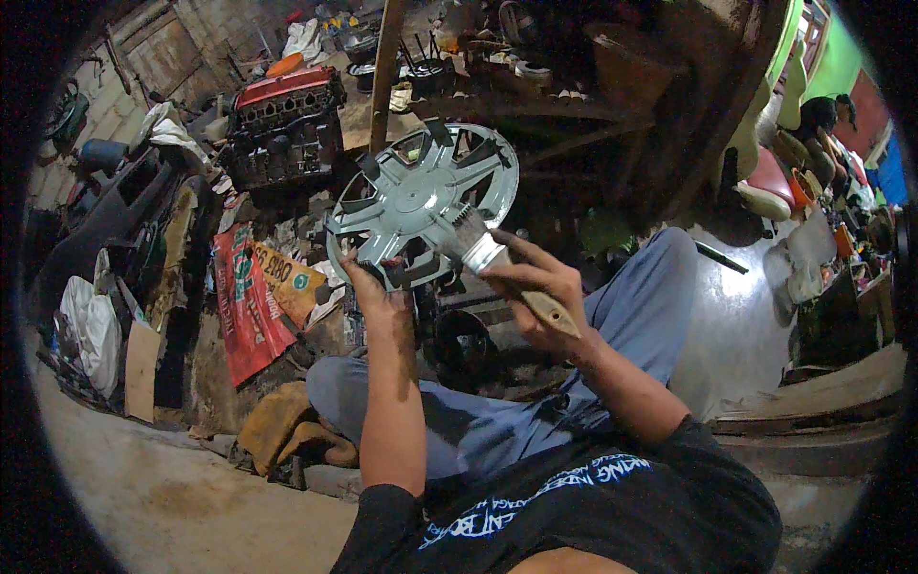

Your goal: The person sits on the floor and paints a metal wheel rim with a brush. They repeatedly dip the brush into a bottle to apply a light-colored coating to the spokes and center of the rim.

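Note:
A grey, glossy spoked wheel cover [418,201] is held up in front of me, with dark clips around its rim. My left hand [375,282] grips it at its lower left edge. In my right hand [540,297] is a wide paintbrush [486,252] with a wooden handle and metal band; its dark bristles touch or sit very close to the lower right spokes of the cover. My legs [641,297] in grey-blue trousers are bent beneath my arms.
An engine block [287,134] with a red top stands behind at left, near red banner sheets [244,306], a black moulded panel [120,220] and a white sack [91,340]. A wooden post [385,57] rises behind the cover. Seat cushions [765,177] and clutter line the right.

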Motion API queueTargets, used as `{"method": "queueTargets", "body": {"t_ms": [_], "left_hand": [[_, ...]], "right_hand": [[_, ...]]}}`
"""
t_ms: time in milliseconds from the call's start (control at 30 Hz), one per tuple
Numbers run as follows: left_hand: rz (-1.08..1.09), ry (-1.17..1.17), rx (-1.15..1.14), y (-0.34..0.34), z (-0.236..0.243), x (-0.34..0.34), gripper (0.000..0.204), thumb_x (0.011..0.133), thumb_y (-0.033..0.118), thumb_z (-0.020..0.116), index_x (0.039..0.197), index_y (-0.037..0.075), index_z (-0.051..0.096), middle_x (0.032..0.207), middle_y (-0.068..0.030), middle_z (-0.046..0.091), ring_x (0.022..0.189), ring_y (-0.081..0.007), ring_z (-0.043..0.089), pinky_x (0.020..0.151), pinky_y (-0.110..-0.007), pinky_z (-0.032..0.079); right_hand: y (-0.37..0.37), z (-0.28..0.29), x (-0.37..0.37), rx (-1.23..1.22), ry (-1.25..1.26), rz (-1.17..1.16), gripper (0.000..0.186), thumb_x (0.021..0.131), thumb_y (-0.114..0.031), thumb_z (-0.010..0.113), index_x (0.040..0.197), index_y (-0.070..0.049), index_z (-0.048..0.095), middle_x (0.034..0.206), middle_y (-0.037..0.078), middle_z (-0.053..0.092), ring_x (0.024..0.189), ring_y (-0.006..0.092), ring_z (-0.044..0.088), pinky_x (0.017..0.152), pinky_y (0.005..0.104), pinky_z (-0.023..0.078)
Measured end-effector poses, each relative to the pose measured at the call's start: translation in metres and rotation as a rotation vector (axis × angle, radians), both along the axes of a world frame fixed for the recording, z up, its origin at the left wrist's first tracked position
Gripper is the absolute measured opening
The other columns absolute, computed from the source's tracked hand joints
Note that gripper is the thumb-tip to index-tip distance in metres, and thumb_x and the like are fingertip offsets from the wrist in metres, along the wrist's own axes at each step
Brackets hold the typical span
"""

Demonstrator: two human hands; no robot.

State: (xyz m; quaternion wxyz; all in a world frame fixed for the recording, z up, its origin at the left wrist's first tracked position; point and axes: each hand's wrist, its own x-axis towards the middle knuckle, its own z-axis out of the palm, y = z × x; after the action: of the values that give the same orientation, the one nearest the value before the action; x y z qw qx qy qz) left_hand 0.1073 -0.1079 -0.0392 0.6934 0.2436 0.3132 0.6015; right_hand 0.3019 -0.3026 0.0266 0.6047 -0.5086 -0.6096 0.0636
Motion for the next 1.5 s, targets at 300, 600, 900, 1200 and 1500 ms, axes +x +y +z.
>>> {"method": "queueTargets", "body": {"t_ms": [300, 600, 900, 1200, 1500], "left_hand": [[0.131, -0.095, -0.160, 0.001, 0.009, -0.015, 0.038, 0.100, 0.045, 0.060, 0.118, 0.012, 0.063, 0.099, -0.0011, 0.069, 0.071, -0.0140, 0.062, 0.060, -0.031, 0.054], [0.392, -0.001, -0.276, -0.036, 0.004, -0.046, 0.040, 0.101, 0.045, 0.059, 0.121, 0.011, 0.062, 0.099, -0.0031, 0.066, 0.070, -0.0159, 0.060, 0.061, -0.037, 0.056], [0.509, 0.297, -0.276, -0.080, -0.010, -0.072, 0.048, 0.098, 0.042, 0.069, 0.128, 0.008, 0.059, 0.103, -0.0078, 0.067, 0.074, -0.0222, 0.064, 0.070, -0.042, 0.060], [0.555, 0.769, -0.263, -0.119, -0.032, -0.083, 0.092, 0.089, 0.035, 0.085, 0.157, 0.003, 0.033, 0.154, -0.0228, 0.044, 0.137, -0.0303, 0.050, 0.114, -0.043, 0.040], [0.529, 1.677, 0.197, -0.083, 0.018, -0.080, 0.086, 0.087, 0.030, 0.084, 0.155, 0.007, 0.037, 0.153, -0.0290, 0.037, 0.142, -0.0459, 0.038, 0.120, -0.053, 0.030]], "right_hand": [[0.027, -0.005, 0.060, -0.021, 0.155, -0.207, 0.024, 0.087, 0.001, 0.075, 0.110, -0.004, 0.078, 0.132, 0.022, 0.069, 0.114, 0.0255, 0.071, 0.097, 0.0323, 0.054], [0.030, -0.072, 0.047, -0.124, 0.311, -0.016, 0.026, 0.087, 0.000, 0.075, 0.113, -0.003, 0.078, 0.129, 0.023, 0.071, 0.116, 0.0280, 0.070, 0.102, 0.0364, 0.053], [0.000, -0.119, 0.038, -0.422, 0.442, 0.125, 0.023, 0.087, -0.006, 0.078, 0.109, 0.001, 0.077, 0.126, 0.023, 0.071, 0.122, 0.0331, 0.066, 0.107, 0.0404, 0.048], [0.004, -0.102, 0.029, -0.270, 0.327, 0.187, 0.024, 0.085, -0.004, 0.080, 0.109, -0.005, 0.078, 0.129, 0.022, 0.071, 0.116, 0.0321, 0.071, 0.099, 0.0387, 0.055], [0.001, -0.084, 0.024, -0.268, 0.136, 0.255, 0.023, 0.088, -0.007, 0.079, 0.111, -0.005, 0.077, 0.122, 0.020, 0.073, 0.108, 0.0354, 0.074, 0.093, 0.0394, 0.059]]}}
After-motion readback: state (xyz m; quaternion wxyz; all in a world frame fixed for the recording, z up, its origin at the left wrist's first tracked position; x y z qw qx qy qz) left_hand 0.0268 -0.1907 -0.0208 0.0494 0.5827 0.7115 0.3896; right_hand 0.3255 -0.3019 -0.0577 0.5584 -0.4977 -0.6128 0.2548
